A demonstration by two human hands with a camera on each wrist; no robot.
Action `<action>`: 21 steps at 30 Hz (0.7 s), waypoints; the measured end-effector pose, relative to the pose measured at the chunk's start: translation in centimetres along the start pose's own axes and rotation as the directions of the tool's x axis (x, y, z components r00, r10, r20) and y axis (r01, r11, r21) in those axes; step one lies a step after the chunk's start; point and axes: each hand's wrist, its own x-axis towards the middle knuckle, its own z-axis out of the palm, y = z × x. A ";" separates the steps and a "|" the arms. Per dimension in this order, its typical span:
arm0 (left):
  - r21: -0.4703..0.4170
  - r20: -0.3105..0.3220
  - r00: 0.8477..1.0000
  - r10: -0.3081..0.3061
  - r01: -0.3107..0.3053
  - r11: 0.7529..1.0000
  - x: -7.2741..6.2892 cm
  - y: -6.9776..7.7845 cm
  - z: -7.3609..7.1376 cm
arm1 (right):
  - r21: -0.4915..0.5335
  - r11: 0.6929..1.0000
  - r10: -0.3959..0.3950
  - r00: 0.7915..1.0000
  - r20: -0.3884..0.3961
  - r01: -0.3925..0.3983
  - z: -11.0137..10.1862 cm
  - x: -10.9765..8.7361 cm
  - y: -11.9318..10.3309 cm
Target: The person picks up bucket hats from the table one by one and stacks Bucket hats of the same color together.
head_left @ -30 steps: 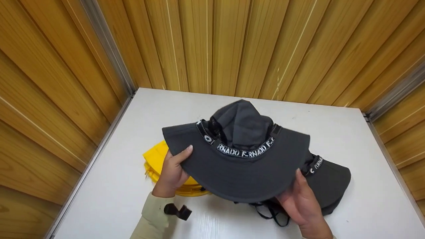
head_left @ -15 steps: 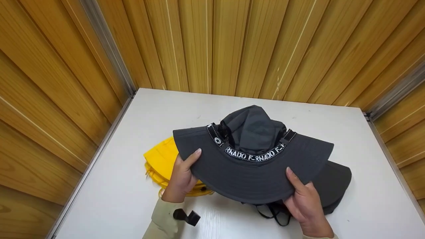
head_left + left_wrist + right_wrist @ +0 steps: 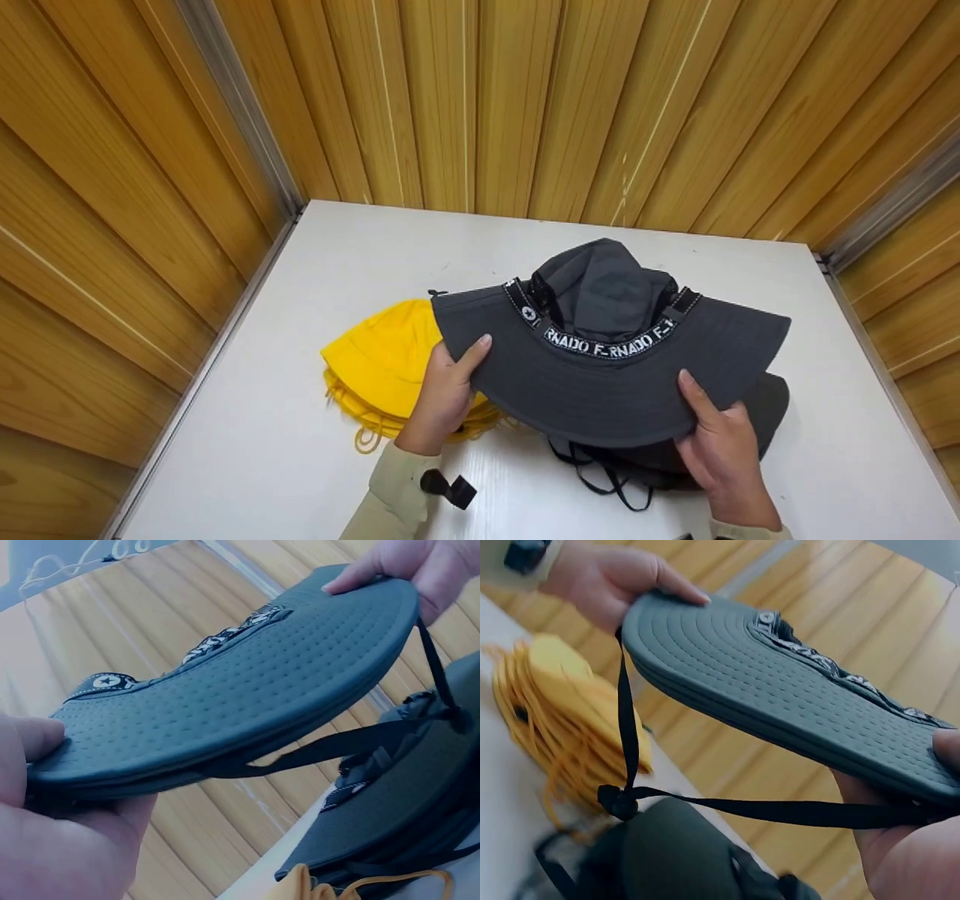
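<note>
A dark grey brimmed hat (image 3: 592, 405) is held above the table, its lettered inner band facing up and its crown folded at the back. My left hand (image 3: 442, 394) grips the brim's left side, thumb on top and fingers beneath. On the brim's right front, my right hand (image 3: 721, 450) pinches in the same way. In the right wrist view a black chin strap (image 3: 795, 811) with a toggle hangs below the hat (image 3: 780, 690). Beneath it lies another dark hat (image 3: 772, 409), partly hidden. Left of the held hat are stacked yellow hats (image 3: 382, 360).
The white table (image 3: 232, 420) is bounded by wood-patterned panels (image 3: 510, 105) at the back and sides. Black cords (image 3: 615, 487) of the lower dark hat trail toward the table's front. Orange cords (image 3: 547, 720) dangle from the yellow stack in the right wrist view.
Both hands have carried the grey hat rightward, over the other dark hat, uncovering more of the yellow stack. The right thumb has come onto the top of the brim.
</note>
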 end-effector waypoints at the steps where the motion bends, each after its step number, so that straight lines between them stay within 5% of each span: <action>1: 0.040 0.004 1.000 -0.001 0.001 0.999 0.1 -0.2 0.1 | -0.003 1.000 -0.007 0.999 -0.040 0.007 -0.4 0.3 -0.2; 5: 0.176 0.023 1.000 0.007 -0.011 0.984 0.9 -1.1 0.7 | -0.051 0.999 -0.015 0.975 -0.223 0.004 -2.5 1.2 -1.1; 10: 0.256 0.042 0.999 0.005 -0.015 0.967 2.0 -2.8 2.6 | -0.166 0.983 0.001 0.915 -0.403 -0.074 -5.6 1.8 -2.8; 15: 0.371 0.036 0.999 -0.002 -0.011 0.929 2.5 -4.3 4.2 | -0.319 0.933 -0.033 0.848 -0.528 -0.163 -8.0 1.4 -3.6; 18: 0.487 0.040 0.999 0.024 -0.040 0.872 2.7 -5.1 4.7 | -0.412 0.893 -0.087 0.826 -0.557 -0.184 -8.9 1.2 -3.6; 21: 0.653 0.048 0.996 0.078 -0.090 0.752 2.9 -5.7 5.1 | -0.494 0.851 -0.162 0.803 -0.573 -0.181 -9.6 1.3 -3.4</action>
